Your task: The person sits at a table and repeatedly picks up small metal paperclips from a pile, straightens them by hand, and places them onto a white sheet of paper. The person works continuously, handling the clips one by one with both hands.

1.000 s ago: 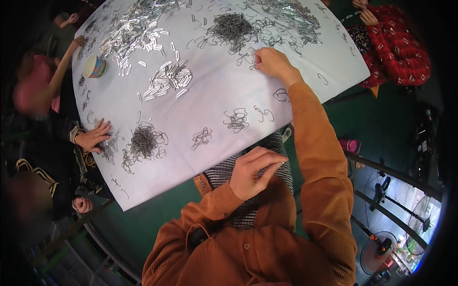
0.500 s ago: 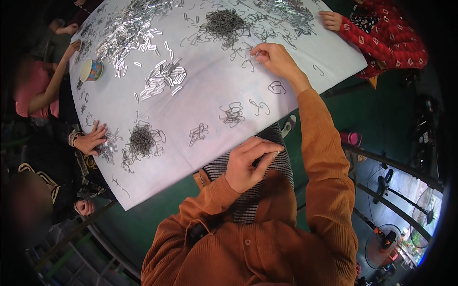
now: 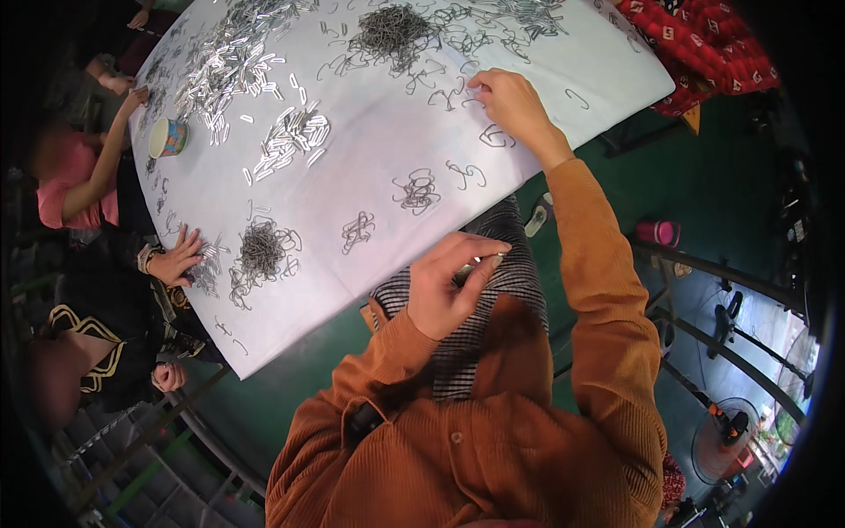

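My left hand (image 3: 451, 283) is in front of the table edge, above my lap. Its thumb and forefinger pinch a small shiny metal piece (image 3: 501, 255), only partly visible. Over the white-covered table (image 3: 352, 282) reaches my right hand (image 3: 515, 107), fingertips drawn together beside some bent wire hooks (image 3: 453, 95). Whether a hook is between those fingers is too small to tell. Another wire hook (image 3: 497, 136) lies below that hand. Nearer the edge are small groups of hooks (image 3: 416, 191) and a dense pile of hooks (image 3: 261, 251).
Loose silver oblong pieces (image 3: 295, 136) and a large hook pile (image 3: 390, 33) lie farther back. A paper cup (image 3: 167, 138) stands at the left. Co-workers sit along the left side, one with a hand (image 3: 179, 259) on the table; a red sleeve (image 3: 704, 53) shows at far right.
The view has shifted slightly, moving the table's contents up and left. My right hand has drawn slightly back from the large hook pile. The red-sleeved person's hand has left the table.
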`<action>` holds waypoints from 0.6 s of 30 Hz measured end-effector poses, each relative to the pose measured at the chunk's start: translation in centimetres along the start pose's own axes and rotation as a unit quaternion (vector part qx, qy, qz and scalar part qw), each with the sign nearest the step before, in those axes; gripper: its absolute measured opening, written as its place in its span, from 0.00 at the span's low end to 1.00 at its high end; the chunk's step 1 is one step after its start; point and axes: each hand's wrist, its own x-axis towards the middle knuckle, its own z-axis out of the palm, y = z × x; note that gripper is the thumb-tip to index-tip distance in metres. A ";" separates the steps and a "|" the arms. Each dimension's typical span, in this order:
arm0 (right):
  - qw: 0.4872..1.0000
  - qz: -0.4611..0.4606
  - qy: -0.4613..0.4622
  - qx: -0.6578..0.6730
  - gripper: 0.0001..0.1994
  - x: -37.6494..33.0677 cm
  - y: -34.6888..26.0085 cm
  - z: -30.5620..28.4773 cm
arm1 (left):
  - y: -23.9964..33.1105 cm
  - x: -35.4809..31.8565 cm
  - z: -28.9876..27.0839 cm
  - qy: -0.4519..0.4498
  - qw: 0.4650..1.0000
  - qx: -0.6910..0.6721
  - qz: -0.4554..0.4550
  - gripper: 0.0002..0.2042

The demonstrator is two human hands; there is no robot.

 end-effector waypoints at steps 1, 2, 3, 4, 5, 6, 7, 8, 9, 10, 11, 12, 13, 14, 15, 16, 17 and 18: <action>0.998 0.005 0.013 0.054 0.09 -0.4 0.0 -0.1 | 0.0 0.1 0.0 0.003 1.000 0.001 -0.004 0.09; 0.988 0.036 -0.016 0.148 0.07 -1.1 -1.2 -0.7 | -0.1 0.0 0.0 0.010 1.000 0.002 -0.012 0.09; 0.968 0.067 -0.045 0.240 0.06 -2.3 -2.5 -1.9 | -0.2 0.0 0.0 0.018 1.000 0.003 -0.020 0.09; 0.937 0.099 -0.073 0.327 0.04 -4.0 -4.2 -3.4 | -0.1 0.0 -0.1 0.021 0.999 0.006 -0.024 0.08; 0.902 0.103 -0.080 0.411 0.03 -6.1 -5.5 -4.8 | 0.0 -0.1 0.0 0.027 0.999 0.002 -0.030 0.08; 0.860 0.107 -0.085 0.492 0.03 -8.3 -6.5 -6.1 | 0.1 -0.1 0.0 0.033 0.999 -0.002 -0.036 0.08; 0.831 0.124 -0.103 0.532 0.02 -10.4 -6.8 -7.3 | 0.2 0.0 0.1 0.036 0.999 -0.006 -0.041 0.07; 0.799 0.141 -0.122 0.572 0.01 -12.1 -7.0 -7.8 | -0.1 -0.1 -0.1 0.028 0.999 0.003 -0.038 0.09; 0.782 0.136 -0.113 0.598 0.01 -13.3 -7.4 -7.6 | -0.3 -0.3 0.1 0.044 0.998 -0.018 -0.047 0.09; 0.765 0.131 -0.100 0.623 0.02 -14.5 -7.6 -7.2 | -0.6 -0.4 0.4 0.057 0.996 -0.038 -0.054 0.10; 0.747 0.126 -0.086 0.647 0.02 -15.4 -7.7 -6.8 | -0.8 -0.6 0.6 0.070 0.994 -0.058 -0.062 0.11; 0.714 0.161 -0.110 0.672 0.04 -16.0 -7.7 -6.7 | -1.2 -0.9 0.3 0.050 0.994 -0.059 -0.076 0.15; 0.713 0.164 -0.101 0.675 0.03 -16.3 -7.6 -6.4 | -1.1 -0.9 0.5 0.051 0.994 -0.062 -0.076 0.16; 0.711 0.167 -0.092 0.677 0.03 -16.6 -7.6 -5.9 | -1.0 -0.9 0.6 0.053 0.994 -0.065 -0.077 0.17; 0.709 0.170 -0.084 0.679 0.03 -16.7 -7.6 -5.6 | -0.9 -0.9 0.7 0.055 0.993 -0.067 -0.077 0.18; 0.713 0.166 -0.087 0.676 0.03 -16.7 -7.6 -5.6 | -1.0 -0.8 0.8 0.051 0.995 -0.062 -0.067 0.19; 0.715 0.167 -0.080 0.674 0.03 -16.7 -7.7 -5.5 | -0.9 -0.8 0.8 0.051 0.994 -0.063 -0.068 0.19; 0.717 0.169 -0.075 0.672 0.03 -16.7 -7.8 -5.4 | -0.7 -0.7 0.9 0.051 0.994 -0.065 -0.070 0.19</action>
